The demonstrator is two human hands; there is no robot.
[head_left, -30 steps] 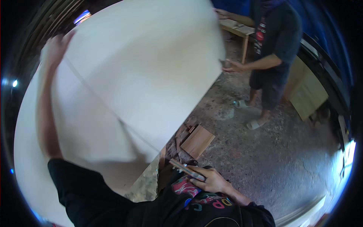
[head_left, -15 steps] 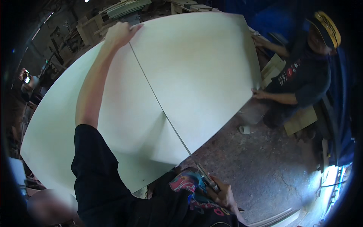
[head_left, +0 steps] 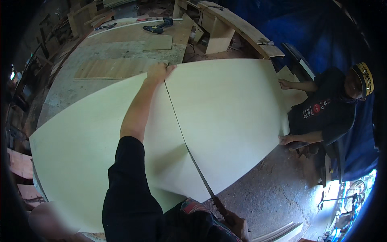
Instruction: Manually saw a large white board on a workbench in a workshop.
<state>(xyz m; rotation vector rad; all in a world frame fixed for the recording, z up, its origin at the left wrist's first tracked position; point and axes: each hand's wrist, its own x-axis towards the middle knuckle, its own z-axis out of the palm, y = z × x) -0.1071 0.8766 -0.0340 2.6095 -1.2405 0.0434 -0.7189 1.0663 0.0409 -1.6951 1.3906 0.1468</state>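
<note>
A large pale panel sheet (head_left: 225,109), probably thin plywood, spreads before me with its edges curved in this view. My left hand (head_left: 158,73) is closed over its far edge, beside the end of a thin dark cut line. That line runs toward me to a hand saw (head_left: 197,167), whose narrow blade lies along it. At the lower edge my right hand (head_left: 238,226) is wrapped round the saw's dark handle, close to my body. Some of its fingers are hidden. On the right, a co-worker (head_left: 328,113) in a dark shirt and yellow-fronted cap grips the sheet's right edge with both hands.
Beyond the sheet, a worktable (head_left: 109,50) bears a cordless drill (head_left: 159,26), a square board (head_left: 158,42) and a longer wooden board (head_left: 115,68). A bench (head_left: 238,26) stands at the back right, near a blue tarp (head_left: 306,24). Pale strips (head_left: 282,233) lie on the concrete floor.
My view has tilted up, bringing the worktable and drill into sight. The saw handle and my right hand appear lower in the picture. My left hand still grips the far edge.
</note>
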